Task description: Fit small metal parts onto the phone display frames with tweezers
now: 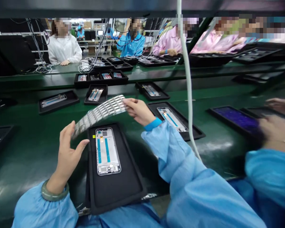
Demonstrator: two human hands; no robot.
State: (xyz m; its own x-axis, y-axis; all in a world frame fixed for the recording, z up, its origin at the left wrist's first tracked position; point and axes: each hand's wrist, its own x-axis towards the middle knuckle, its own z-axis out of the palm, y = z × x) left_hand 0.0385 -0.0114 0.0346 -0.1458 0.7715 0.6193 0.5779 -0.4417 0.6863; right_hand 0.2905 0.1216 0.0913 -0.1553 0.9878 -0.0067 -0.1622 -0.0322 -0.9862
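Silver sheet (101, 112) is up by the far end of the black tray (123, 188), markings way too blurry to read. Right hand (141, 110) has one end pinched; left hand (68, 152), spread wide, sits by the other, left of that tray.

From where I stand, I can't read a single word, number or brand. The silver sheet (101, 112) has rows of dark marks, too blurred to make out as letters. On the phone frame (112, 152) in the near tray (118, 193), any print is too small to tell, and I can't make out lettering on the yellow tab (94, 136) at its edge. The lit screen (100, 32) far back is just as illegible.
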